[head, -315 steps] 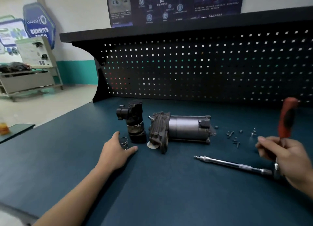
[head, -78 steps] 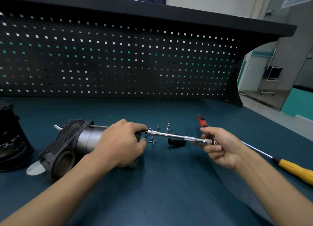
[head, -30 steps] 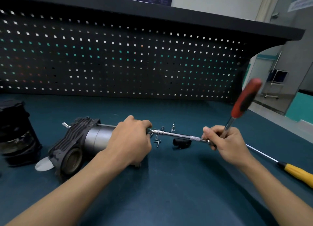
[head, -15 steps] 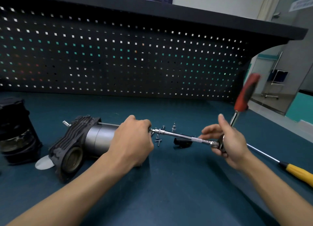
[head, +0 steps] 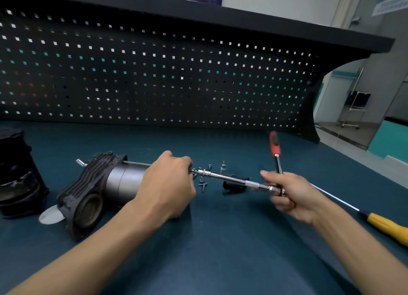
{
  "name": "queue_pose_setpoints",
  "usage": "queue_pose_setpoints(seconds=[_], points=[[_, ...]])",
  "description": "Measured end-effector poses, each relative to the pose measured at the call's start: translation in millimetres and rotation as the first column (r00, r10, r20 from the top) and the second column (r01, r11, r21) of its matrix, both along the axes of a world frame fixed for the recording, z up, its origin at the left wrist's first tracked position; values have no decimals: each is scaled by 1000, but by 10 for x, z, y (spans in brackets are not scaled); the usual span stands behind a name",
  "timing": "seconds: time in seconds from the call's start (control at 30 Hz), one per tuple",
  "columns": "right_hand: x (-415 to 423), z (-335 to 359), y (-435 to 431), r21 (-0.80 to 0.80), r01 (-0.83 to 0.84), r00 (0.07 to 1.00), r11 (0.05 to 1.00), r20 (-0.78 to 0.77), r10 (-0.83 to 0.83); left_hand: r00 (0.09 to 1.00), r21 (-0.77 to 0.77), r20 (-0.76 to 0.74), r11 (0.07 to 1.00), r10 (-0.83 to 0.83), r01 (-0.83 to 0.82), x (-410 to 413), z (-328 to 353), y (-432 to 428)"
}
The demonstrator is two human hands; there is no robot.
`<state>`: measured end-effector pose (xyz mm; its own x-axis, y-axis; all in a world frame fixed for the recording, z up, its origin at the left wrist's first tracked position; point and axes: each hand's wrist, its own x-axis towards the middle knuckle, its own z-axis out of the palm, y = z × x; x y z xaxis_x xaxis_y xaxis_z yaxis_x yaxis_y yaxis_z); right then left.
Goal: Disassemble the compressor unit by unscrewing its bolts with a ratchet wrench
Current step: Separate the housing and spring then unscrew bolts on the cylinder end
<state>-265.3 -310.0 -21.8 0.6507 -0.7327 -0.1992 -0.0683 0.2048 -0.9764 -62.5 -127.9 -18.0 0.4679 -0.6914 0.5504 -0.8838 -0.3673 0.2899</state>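
The compressor (head: 114,184) lies on its side on the surface (head: 220,250), its right end held in the grip of the left hand (head: 167,188). Right of the compressor, the right hand (head: 291,193) has its grip closed on the ratchet wrench (head: 275,147), whose long bar (head: 229,179) runs in behind the left hand. If the bar tilts, the socket may slip and round the bolt.
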Motion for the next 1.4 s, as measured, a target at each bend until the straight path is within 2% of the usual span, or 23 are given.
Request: queue_pose_setpoints(seconds=[0.1, 0.2, 0.33, 0.43, 0.47, 0.5, 0.57, 0.67, 0.73, 0.9, 1.0, 1.1, 1.2, 1.3, 1.4], points=[[3, -70, 18, -376, 82, 996, 923, -7, -91, 999, 46, 20, 998, -34, 33, 34, 30, 21], [-30, -80, -22, -640, 81, 996, 764, 18, -90, 998, 151, 38, 988, -52, 45, 76, 61, 59], [-54, -114, -30, -800, 91, 996, 593, 70, -59, 1000, 232, 27, 973, 15, -21, 77, 74, 87], [-45, -112, -31, -869, 68, 995, 490, 22, -98, 998, 184, 12, 981, 57, -58, 52, 54, 76], [-42, -112, -32, -874, 59, 994, 482, 5, -114, 998, 162, 8, 985, 61, -62, 44, 47, 69], [-36, -111, -24, -863, 60, 992, 501, -3, -123, 998, 146, 8, 987, 62, -62, 37, 43, 63], [-17, -93, 4, -783, 88, 991, 616, 6, -133, 998, 128, 13, 990, 57, -58, 28, 37, 48], [16, -15, 38, -508, 139, 987, 850, 0, -161, 998, 126, 28, 990, 54, -57, 32, 37, 27], [24, 14, 39, -314, 153, 985, 937, -30, -171, 998, 128, 31, 990, 54, -57, 38, 34, 16], [8, 97, 18, 80, 96, 995, 992, -3, -96, 998, 116, 42, 991, 55, -60, 43, 33, 9], [7, 95, 18, 159, 73, 997, 984, -41, -68, 997, 104, 46, 992, 61, -65, 50, 25, 16], [14, 59, 32, 87, 97, 994, 991, -68, -91, 997, 98, 47, 993, 63, -68, 48, 15, 19], [7, 50, 59, -152, 147, 988, 977, -22, -152, 998, 88, 30, 995, 53, -55, 41, 7, 42], [-16, 50, 82, -441, 146, 989, 885, 86, -120, 998, 94, 41, 994, 47, -50, 36, 0, 72], [-40, 37, 38, -665, 101, 995, 740, 66, -77, 996, 126, 61, 990, 59, -66, 35, 15, 74]])
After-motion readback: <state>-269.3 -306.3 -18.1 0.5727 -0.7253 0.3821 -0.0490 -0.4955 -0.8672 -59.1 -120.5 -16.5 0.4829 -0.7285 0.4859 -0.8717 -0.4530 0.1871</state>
